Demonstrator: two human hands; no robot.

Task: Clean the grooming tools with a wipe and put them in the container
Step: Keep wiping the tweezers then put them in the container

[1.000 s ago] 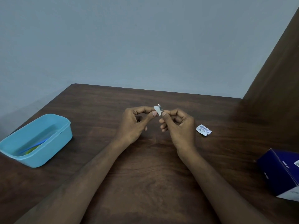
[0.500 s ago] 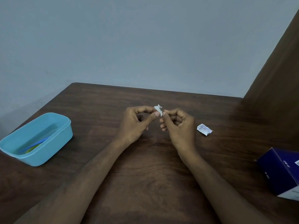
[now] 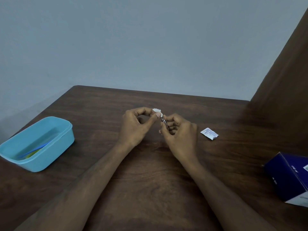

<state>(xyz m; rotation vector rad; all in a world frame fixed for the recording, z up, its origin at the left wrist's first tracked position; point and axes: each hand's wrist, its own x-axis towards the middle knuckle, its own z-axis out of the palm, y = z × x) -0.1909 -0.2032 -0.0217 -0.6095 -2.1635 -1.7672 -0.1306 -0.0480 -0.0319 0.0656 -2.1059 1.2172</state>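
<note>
Pinched between the thumb and forefinger of the left hand (image 3: 133,127) is a small white wipe (image 3: 157,111), while a slim metal grooming tool (image 3: 164,122) is clasped in the curled fingers of the right hand (image 3: 179,130); wipe and tool are held just apart above the middle of the table (image 3: 150,189). A dark brown wood-grain tabletop is seen, backed by a plain grey-blue wall (image 3: 133,39), with a brown panel (image 3: 283,72) at the right. The tool looks thin and shiny, its exact kind too small to be told. One light blue container (image 3: 55,157) is set at the left, with blue and yellow-green items (image 3: 33,153) lying inside. One torn white sachet (image 3: 209,133) lies right of the hands, and one dark blue box (image 3: 290,179) stands at the right edge.
</note>
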